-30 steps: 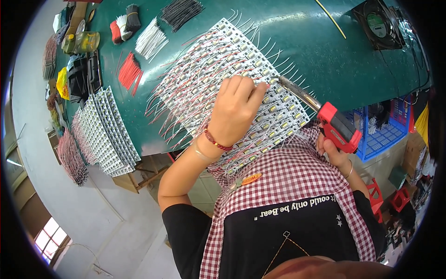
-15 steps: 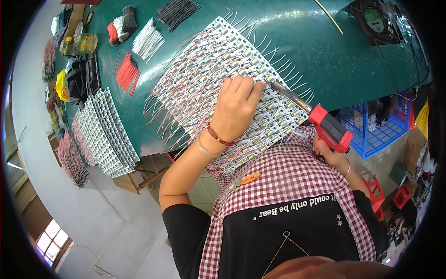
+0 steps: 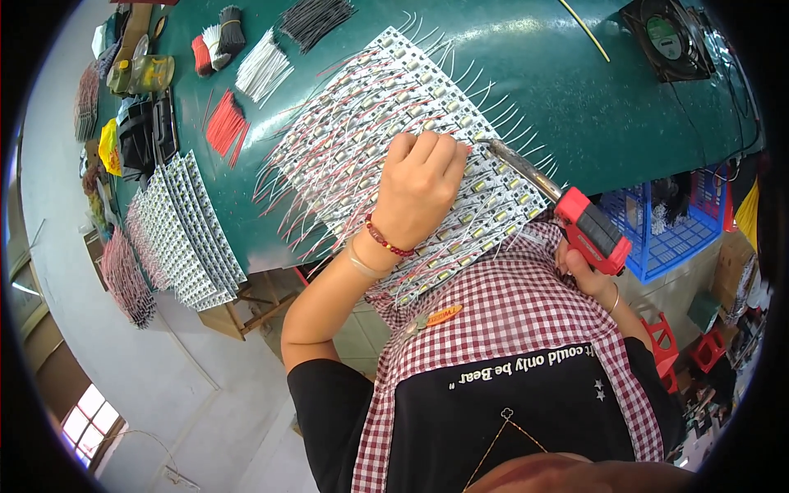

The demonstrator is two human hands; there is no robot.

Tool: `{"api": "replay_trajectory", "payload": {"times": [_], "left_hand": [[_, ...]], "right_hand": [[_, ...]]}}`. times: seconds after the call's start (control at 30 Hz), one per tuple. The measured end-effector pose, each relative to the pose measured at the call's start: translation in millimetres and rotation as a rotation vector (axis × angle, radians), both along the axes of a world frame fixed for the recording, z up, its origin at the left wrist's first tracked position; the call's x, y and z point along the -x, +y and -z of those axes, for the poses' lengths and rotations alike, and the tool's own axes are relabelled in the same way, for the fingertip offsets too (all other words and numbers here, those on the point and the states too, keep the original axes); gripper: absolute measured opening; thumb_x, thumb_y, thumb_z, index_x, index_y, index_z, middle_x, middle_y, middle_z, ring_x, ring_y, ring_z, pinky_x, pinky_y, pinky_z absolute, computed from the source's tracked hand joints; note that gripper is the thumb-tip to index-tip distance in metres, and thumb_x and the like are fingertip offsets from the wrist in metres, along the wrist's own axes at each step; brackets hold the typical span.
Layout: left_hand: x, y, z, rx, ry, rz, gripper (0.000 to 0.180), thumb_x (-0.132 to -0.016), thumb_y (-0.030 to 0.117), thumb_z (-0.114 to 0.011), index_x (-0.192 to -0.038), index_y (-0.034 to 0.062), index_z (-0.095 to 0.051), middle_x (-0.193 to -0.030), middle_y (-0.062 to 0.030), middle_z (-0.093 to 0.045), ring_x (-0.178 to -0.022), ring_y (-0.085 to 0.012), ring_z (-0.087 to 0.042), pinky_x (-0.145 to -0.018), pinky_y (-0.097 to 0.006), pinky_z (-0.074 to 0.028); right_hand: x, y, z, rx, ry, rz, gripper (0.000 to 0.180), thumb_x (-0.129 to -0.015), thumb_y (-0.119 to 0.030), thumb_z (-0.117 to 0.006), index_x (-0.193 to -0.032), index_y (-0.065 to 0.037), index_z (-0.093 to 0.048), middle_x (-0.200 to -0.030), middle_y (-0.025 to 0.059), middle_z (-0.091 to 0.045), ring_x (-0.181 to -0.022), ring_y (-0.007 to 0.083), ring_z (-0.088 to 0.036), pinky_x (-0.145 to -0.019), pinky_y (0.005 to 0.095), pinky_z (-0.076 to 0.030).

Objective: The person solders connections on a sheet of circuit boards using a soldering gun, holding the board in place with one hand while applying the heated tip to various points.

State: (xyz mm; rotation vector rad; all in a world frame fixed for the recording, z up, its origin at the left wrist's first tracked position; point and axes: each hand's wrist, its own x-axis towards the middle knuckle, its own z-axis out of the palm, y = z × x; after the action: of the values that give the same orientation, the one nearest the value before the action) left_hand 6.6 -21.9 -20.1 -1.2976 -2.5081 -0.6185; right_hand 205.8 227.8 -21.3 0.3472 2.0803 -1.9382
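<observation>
A panel of white LED circuit boards (image 3: 394,90), bristling with red and white wires, lies on the table at the near edge. My left hand (image 3: 421,177) is closed over its middle, fingers pinched together near the board surface. Whatever sits between those fingertips is hidden. In my right hand (image 3: 585,271), at the panel's right side, is a red and black soldering gun (image 3: 593,230). Its metal barrel points up and left, and its tip is over the boards, close beside my left fingertips. Whether the tip touches a board cannot be made out.
Bundles of red wires (image 3: 227,123), white wires (image 3: 263,67) and black wires (image 3: 316,20) lie on the green table (image 3: 567,99). More LED panels (image 3: 193,230) stack at the left edge. A fan (image 3: 667,39) stands far right, a blue crate (image 3: 670,238) below it.
The soldering gun's handle has shifted slightly right and down, and its tip has risen a little. My left hand stays nearly in place.
</observation>
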Motion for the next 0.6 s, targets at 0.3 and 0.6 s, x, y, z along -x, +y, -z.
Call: {"api": "replay_trajectory", "payload": {"times": [0.3, 0.6], "left_hand": [[-1.4, -0.7, 1.3, 0.038, -0.021, 0.035, 0.02, -0.078, 0.005, -0.063, -0.097, 0.0026, -0.069, -0.079, -0.0053, -0.048, -0.076, -0.0209, -0.049, -0.069, -0.034, -0.04], [-1.9, -0.8, -0.1, 0.078, -0.002, 0.044, 0.019, -0.079, 0.006, -0.063, -0.098, 0.0025, -0.068, -0.08, -0.0051, -0.048, -0.077, -0.0204, -0.05, -0.069, -0.034, -0.04]], "right_hand": [[4.8, -2.2, 15.9, -0.19, 0.138, -0.065, 0.013, -0.081, -0.012, -0.067, -0.089, -0.002, -0.065, -0.078, 0.0084, -0.063, -0.071, 0.0249, -0.063, -0.063, 0.035, -0.048], [0.2, -0.5, 8.1, -0.051, 0.051, 0.032, 0.016, -0.082, -0.01, -0.066, -0.094, 0.0, -0.066, -0.082, 0.0093, -0.067, -0.074, 0.022, -0.066, -0.067, 0.0334, -0.05]]}}
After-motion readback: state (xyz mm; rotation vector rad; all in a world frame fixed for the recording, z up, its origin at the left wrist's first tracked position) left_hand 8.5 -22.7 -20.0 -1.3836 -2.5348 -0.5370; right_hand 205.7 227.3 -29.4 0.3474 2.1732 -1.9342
